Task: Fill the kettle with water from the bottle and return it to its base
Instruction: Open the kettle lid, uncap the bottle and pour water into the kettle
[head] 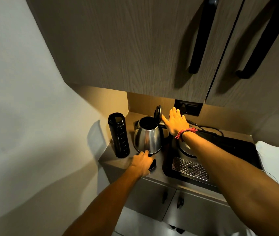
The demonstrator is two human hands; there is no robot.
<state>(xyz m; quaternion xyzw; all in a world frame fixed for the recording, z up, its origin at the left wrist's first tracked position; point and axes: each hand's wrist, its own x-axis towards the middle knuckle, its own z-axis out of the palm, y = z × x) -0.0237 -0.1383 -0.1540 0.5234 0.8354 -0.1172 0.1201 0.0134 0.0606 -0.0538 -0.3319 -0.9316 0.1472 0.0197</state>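
The right hand (pixel 176 122), fingers spread, hovers at three o'clock of the open-lidded steel kettle (pixel 148 137); the left hand's (pixel 142 163) grip on a black cap (pixel 153 165) is unclear. Knocking the kettle could topple the uncapped tall black bottle (pixel 118 135).

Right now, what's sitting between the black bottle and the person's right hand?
In the head view, the steel kettle with its lid open stands between the black bottle and the right hand.
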